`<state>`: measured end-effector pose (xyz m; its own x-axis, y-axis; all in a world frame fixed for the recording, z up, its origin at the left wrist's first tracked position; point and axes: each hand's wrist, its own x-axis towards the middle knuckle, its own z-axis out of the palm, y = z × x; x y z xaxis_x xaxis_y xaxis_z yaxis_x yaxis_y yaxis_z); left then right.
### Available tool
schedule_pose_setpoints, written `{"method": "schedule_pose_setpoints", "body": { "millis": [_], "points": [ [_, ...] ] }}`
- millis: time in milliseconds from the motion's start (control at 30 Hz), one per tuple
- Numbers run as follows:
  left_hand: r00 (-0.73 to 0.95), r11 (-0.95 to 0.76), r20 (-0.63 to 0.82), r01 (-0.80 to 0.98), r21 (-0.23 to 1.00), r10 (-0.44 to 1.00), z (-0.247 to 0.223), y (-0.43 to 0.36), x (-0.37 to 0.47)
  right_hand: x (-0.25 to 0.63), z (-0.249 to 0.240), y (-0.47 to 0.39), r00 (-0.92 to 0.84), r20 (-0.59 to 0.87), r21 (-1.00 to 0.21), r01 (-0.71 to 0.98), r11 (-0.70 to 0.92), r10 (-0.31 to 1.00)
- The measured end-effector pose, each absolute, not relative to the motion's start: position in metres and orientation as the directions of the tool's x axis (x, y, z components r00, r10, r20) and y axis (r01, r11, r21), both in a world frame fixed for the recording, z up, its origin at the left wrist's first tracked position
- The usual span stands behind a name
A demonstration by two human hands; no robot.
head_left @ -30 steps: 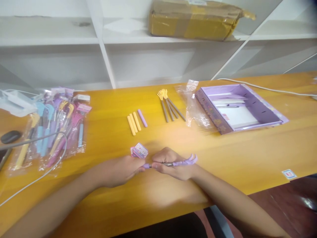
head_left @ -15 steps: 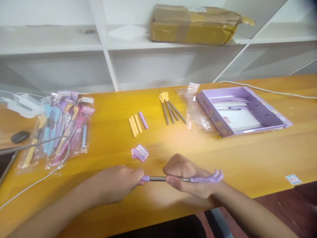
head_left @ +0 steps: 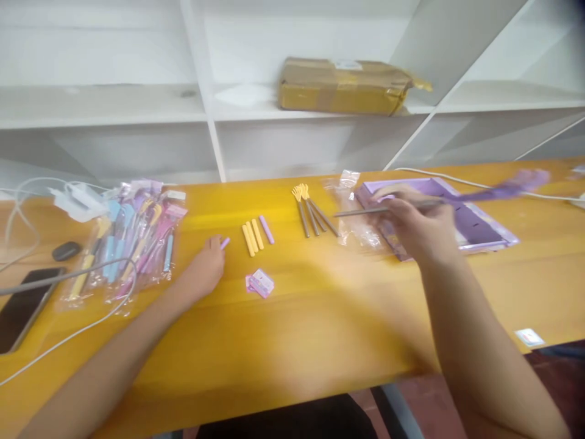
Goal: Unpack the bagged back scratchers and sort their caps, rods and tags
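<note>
Compared with the earlier frames, the purple cylindrical grip (head_left: pixel 225 243) is separated from the metal rod with purple hand-shaped head (head_left: pixel 525 183). The left hand (head_left: pixel 208 268) grasps the grip, left of the yellow cylindrical grips (head_left: pixel 253 235). The right hand (head_left: pixel 420 222) grasps the rod, overlapping the open purple box (head_left: pixel 484 227) at right on the counter (head_left: pixel 274 347). Clear plastic bags (head_left: pixel 158 277) at left contain multicoloured hand-headed sticks (head_left: pixel 117 247).
</note>
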<state>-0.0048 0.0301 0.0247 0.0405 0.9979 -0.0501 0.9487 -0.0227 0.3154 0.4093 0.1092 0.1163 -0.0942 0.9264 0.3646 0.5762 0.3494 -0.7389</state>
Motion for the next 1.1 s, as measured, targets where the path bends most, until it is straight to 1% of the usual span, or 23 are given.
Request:
{"method": "schedule_pose_setpoints", "body": {
  "millis": [33,67,100,133,200,267,333,400,500,567,633,767,833,900,967,1067,1100],
  "points": [
    [0.027,-0.026,0.002,0.957,0.290,1.000,0.022,0.041,0.002,0.399,0.117,0.122,-0.118,0.345,-0.789,0.500,0.356,0.931],
    [0.012,-0.026,0.051,0.958,0.284,0.999,0.020,0.050,0.008,0.389,0.116,0.135,-0.121,0.328,-0.812,0.470,0.345,0.937],
    [0.004,-0.032,0.100,0.957,0.288,0.995,0.017,0.057,0.013,0.380,0.115,0.147,-0.104,0.308,-0.803,0.505,0.317,0.946],
    [-0.006,-0.038,0.145,0.953,0.301,0.989,0.014,0.061,0.017,0.371,0.112,0.158,-0.081,0.298,-0.759,0.585,0.288,0.951],
    [0.002,-0.079,0.219,0.936,0.343,0.976,0.007,0.064,0.022,0.356,0.103,0.177,-0.063,0.297,-0.592,0.771,0.236,0.953],
    [0.049,-0.150,0.261,0.912,0.381,0.964,0.001,0.062,0.024,0.343,0.090,0.191,-0.100,0.259,-0.406,0.891,0.203,0.961],
    [0.112,-0.220,0.271,0.885,0.410,0.956,-0.003,0.058,0.024,0.332,0.074,0.200,-0.137,0.186,-0.280,0.942,0.186,0.973],
    [0.139,-0.245,0.265,0.869,0.429,0.954,-0.005,0.055,0.024,0.323,0.058,0.205,-0.146,0.128,-0.179,0.969,0.167,0.981],
    [0.161,-0.253,0.241,0.870,0.422,0.957,-0.005,0.055,0.024,0.312,0.037,0.211,-0.136,0.091,-0.070,0.987,0.143,0.986],
    [0.173,-0.257,0.228,0.870,0.420,0.958,-0.005,0.057,0.024,0.308,0.027,0.213,-0.136,0.083,-0.045,0.989,0.140,0.987],
    [0.170,-0.257,0.229,0.864,0.433,0.958,-0.007,0.059,0.023,0.308,0.021,0.216,-0.143,0.074,-0.044,0.988,0.147,0.987],
    [0.164,-0.260,0.243,0.855,0.448,0.956,-0.012,0.061,0.021,0.323,0.029,0.221,-0.145,0.060,-0.125,0.980,0.152,0.988],
    [0.163,-0.261,0.244,0.855,0.448,0.956,-0.013,0.061,0.021,0.338,0.040,0.227,-0.111,0.078,-0.135,0.983,0.121,0.991],
    [0.163,-0.258,0.240,0.857,0.446,0.957,-0.012,0.061,0.021,0.357,0.050,0.233,-0.076,0.061,-0.091,0.992,0.082,0.995],
    [0.163,-0.256,0.236,0.858,0.445,0.958,-0.011,0.061,0.021,0.375,0.055,0.239,-0.033,-0.022,-0.016,0.999,0.033,0.999],
    [0.162,-0.254,0.234,0.856,0.450,0.959,-0.010,0.061,0.022,0.399,0.048,0.246,0.081,-0.165,0.076,0.995,-0.070,0.983],
    [0.160,-0.253,0.234,0.856,0.451,0.959,-0.010,0.061,0.022,0.405,0.043,0.247,0.103,-0.169,0.083,0.992,-0.090,0.980]
  ]
}}
